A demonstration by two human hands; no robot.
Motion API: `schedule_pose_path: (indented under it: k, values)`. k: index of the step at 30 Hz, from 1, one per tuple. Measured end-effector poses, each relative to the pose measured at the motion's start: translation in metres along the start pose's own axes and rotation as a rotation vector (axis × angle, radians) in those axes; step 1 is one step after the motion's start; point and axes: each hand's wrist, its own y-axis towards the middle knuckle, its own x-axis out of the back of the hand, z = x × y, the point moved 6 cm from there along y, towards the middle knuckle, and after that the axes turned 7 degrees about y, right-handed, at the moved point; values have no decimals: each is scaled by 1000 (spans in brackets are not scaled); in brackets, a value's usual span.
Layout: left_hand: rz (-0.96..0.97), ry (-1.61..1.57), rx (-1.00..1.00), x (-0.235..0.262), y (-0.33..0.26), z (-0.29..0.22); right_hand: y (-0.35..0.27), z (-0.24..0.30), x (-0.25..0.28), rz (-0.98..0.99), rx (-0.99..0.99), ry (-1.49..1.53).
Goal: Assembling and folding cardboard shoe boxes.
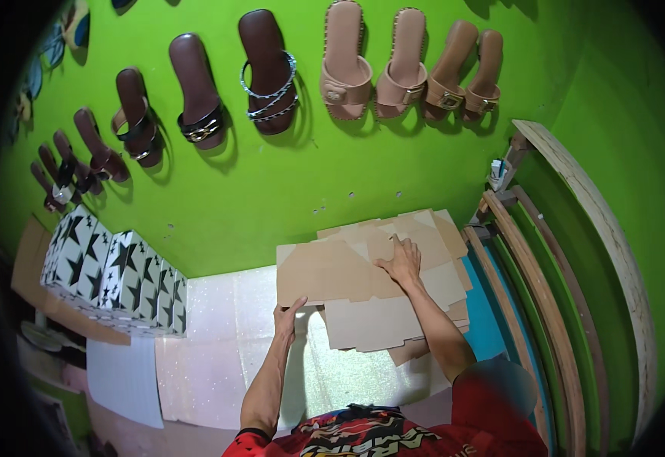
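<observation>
A flat brown cardboard sheet (321, 270) lies over a pile of flattened cardboard blanks (374, 324) on the glittery white tabletop. My left hand (288, 316) grips the sheet's near left corner, thumb on top and the fingers hidden beneath. On the upper right part of the cardboard rests my right hand (402, 263), its fingers apart and pressing on the surface. Notched flaps and edges of several blanks stick out around the pile's right and near sides.
Star-patterned white boxes (130, 270) stand stacked at the left end of the table (218, 335). Wooden rails (545, 282) run along the right beside a blue surface (488, 305). Sandals (267, 76) hang across the green wall. A white sheet (123, 381) hangs at the lower left.
</observation>
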Motion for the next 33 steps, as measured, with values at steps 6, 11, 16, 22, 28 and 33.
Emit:
schedule_pose_path:
  k: [6,11,16,22,28,33]
  values:
    - [-2,-73,25,72,-25,17,-15,33,-25,80,105,453]
    - [6,-476,-27,186,-45,48,-70,126,-35,329,91,1029]
    - [-166,-329,95,230,-101,26,-139,189,-54,443,365,1143]
    - [-226,-102,278,287,-125,50,-178,251,-67,481,351,1326]
    - [130,-54,366,307,-126,63,-209,266,-92,344,372,1162]
    - [144,320,514,336,-128,80,-219,237,-108,251,247,1114]
